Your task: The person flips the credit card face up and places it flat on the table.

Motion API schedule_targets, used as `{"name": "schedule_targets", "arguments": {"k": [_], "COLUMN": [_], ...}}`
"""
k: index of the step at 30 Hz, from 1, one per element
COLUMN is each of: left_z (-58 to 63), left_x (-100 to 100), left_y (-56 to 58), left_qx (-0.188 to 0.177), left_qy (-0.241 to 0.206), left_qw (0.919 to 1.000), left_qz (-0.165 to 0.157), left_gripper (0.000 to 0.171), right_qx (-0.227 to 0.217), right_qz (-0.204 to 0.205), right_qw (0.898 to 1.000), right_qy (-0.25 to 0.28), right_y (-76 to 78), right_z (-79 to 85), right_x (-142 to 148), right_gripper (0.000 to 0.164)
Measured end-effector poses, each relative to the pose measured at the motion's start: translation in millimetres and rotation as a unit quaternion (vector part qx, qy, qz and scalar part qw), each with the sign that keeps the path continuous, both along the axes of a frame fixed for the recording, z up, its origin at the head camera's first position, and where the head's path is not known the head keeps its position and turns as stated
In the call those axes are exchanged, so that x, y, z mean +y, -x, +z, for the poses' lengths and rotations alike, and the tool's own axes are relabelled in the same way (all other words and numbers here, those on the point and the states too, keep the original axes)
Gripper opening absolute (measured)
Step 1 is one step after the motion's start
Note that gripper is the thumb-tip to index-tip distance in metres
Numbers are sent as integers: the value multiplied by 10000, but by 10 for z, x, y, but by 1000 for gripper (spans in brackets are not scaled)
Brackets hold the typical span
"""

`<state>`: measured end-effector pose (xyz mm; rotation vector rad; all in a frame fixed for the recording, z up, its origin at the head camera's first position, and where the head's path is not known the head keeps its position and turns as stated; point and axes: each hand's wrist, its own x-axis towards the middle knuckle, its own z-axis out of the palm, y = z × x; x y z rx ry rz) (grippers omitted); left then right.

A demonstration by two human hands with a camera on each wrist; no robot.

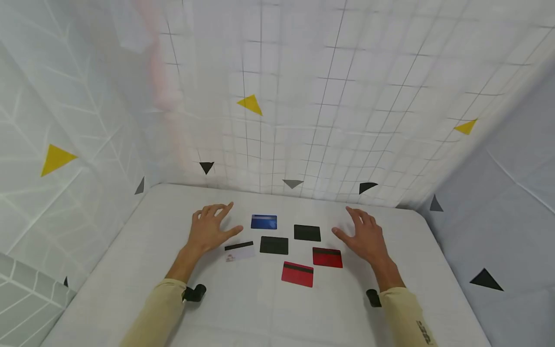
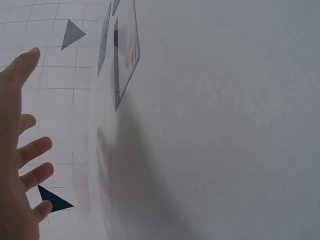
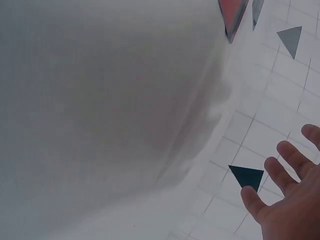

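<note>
Several plastic cards lie flat and apart on the white table [image 1: 243,308]. At the back is a blue card [image 1: 264,222]; two black cards [image 1: 274,245] lie in the middle. Two red cards with dark stripes [image 1: 297,274] are nearer the front right. A white card with a black stripe [image 1: 240,252] lies closest to my left hand [image 1: 209,230], which hovers left of the group with fingers spread and nothing held. My right hand [image 1: 363,236] hovers on the right, fingers apart and holding nothing, near the upper red card [image 1: 327,258].
A white grid-lined curtain [image 1: 295,96] hangs behind the table, with yellow and black triangles on it. Pale side sheets [image 1: 511,202] stand at left and right. Each wrist carries a small black camera [image 1: 195,293].
</note>
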<state>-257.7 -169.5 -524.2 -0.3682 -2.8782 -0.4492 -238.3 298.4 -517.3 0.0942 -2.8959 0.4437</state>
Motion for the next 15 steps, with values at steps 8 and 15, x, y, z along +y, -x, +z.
{"name": "schedule_targets", "arguments": {"k": [8,15], "left_z": [-62,-100], "left_x": [99,223], "left_y": [-50,-116], "left_qx": [-69,-287], "left_qy": [-231,-460], "left_qw": [9992,9969], "left_qz": [-304,-577], "left_gripper": [89,87], "right_qx": [-468,-848], "right_qz": [305,668], "right_qw": [9969,9889], "right_qy": [549,1016], "right_y": [-25,-74], "right_z": [-22,-31], "right_x": [-140,-318], "right_gripper": [93,93]}}
